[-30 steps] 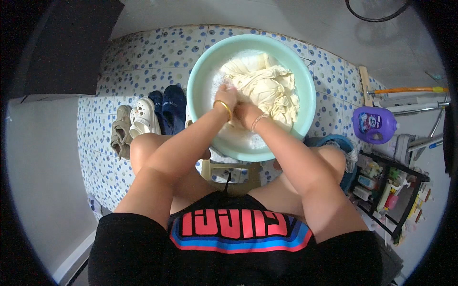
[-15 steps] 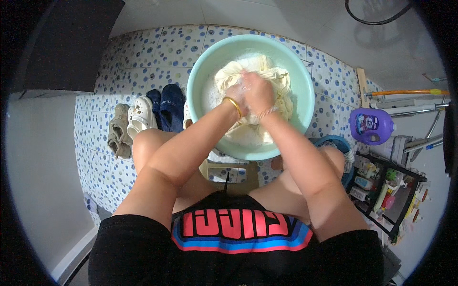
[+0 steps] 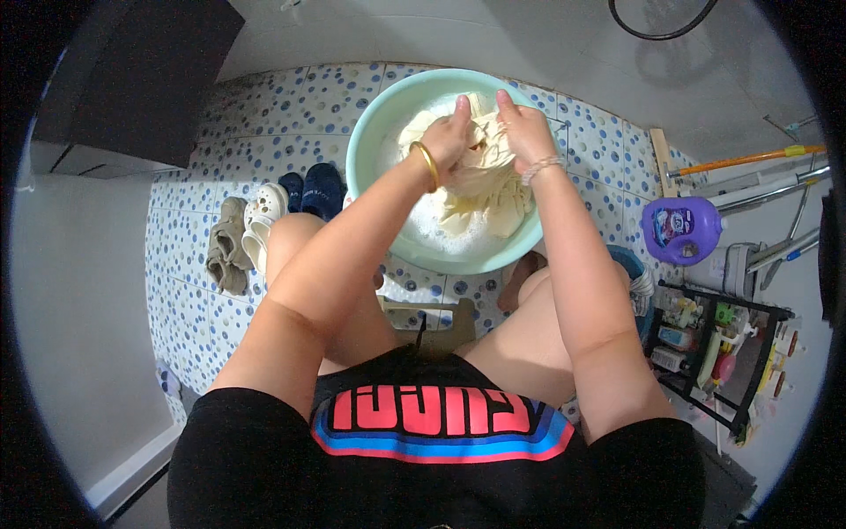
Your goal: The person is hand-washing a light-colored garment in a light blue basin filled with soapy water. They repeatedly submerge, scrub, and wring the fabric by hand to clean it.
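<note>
A wet cream-coloured garment [image 3: 485,198] lies bunched in a pale green basin [image 3: 370,132] of sudsy water. My left hand [image 3: 448,139], with a gold bangle at the wrist, grips the cloth on its left side, thumb pointing up. On the other side, my right hand [image 3: 526,134] is closed on the same cloth, its thumb also raised. A stretch of fabric is lifted between the two hands, while the lower folds rest in the foam. The fingertips are partly hidden by the cloth.
Left of the basin stand dark blue slippers [image 3: 322,189], white clogs [image 3: 263,207] and beige shoes [image 3: 228,245]. To the right are a purple detergent bottle [image 3: 680,231], a blue bucket [image 3: 636,269] and a black rack [image 3: 718,353] of bottles. A low stool [image 3: 441,326] sits between my legs.
My hands, pressed together on the cloth before, have moved apart and upward. They now hold a raised part of the garment between them. The view has shifted slightly.
</note>
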Demonstrator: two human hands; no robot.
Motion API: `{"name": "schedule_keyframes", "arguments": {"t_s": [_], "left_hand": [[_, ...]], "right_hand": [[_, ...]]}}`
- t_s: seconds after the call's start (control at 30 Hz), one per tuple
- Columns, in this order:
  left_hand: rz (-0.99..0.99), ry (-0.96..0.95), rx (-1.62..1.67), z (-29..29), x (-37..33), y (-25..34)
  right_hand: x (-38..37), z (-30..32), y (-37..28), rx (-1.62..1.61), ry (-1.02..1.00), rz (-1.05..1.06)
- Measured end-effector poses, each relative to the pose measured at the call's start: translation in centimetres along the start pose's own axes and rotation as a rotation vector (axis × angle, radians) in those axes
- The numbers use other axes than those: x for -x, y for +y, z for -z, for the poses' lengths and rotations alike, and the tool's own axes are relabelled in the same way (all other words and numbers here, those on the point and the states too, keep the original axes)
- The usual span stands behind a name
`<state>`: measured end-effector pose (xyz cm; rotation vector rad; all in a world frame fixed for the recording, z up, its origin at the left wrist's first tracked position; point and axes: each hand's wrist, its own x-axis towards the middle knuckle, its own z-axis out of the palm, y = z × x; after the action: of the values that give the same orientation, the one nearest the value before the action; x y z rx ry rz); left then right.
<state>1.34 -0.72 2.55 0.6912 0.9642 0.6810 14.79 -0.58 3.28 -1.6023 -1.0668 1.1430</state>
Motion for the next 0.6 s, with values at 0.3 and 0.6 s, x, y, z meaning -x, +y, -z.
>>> {"name": "schedule_keyframes", "arguments": {"t_s": [0.3,0.6], "left_hand": [[-0.623,0.019,-1.297,1.8,5.1,-0.7],[-0.576,-0.265,-0.622,-0.4,9.6,7.6]], "right_hand": [[1.7,7.1,-3.3,-0.934,-0.124,-0.189],[5.2,9.3,-6.0,0.134,-0.406,0.616]]}}
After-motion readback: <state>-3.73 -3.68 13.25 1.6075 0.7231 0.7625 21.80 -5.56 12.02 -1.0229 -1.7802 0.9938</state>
